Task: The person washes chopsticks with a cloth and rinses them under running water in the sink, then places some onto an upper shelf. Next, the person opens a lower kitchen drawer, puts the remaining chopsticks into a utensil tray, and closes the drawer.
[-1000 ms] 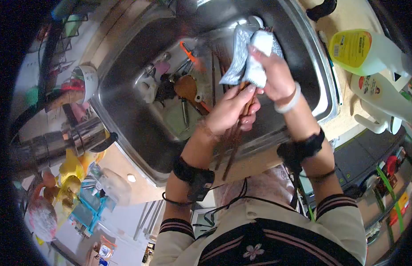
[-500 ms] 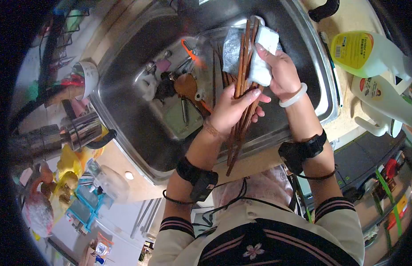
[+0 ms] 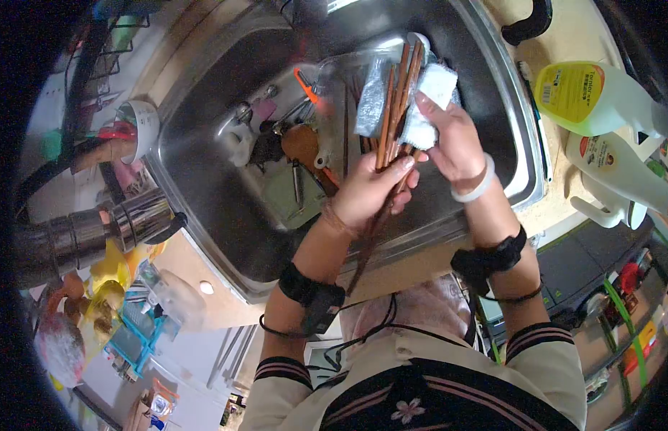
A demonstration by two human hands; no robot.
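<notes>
Over the sink point(image 3: 503, 54), my left hand point(image 3: 370, 188) is closed round a bundle of brown chopsticks point(image 3: 402, 90). Their upper ends point away from me and the lower ends come out beneath the hand. My right hand point(image 3: 456, 147) pinches a white cloth point(image 3: 436, 86) against the right side of the bundle, thumb on top. A shiny grey-white piece point(image 3: 372, 100) shows on the bundle's left side, with the chopsticks passing over it. Behind the hands, a tray of utensils in the sink holds a wooden spoon point(image 3: 301, 144) and an orange-handled tool point(image 3: 304, 85).
Detergent bottles point(image 3: 574, 93) stand on the right counter, with a thin brush point(image 3: 526, 72) along the sink's rim. At left are a white bowl point(image 3: 144, 133) and a metal cylinder point(image 3: 133, 215). A blue rack point(image 3: 140, 334) sits lower left.
My right hand and the cloth have slid down the chopsticks toward my left hand. The lower ends of the chopsticks have swung a little left.
</notes>
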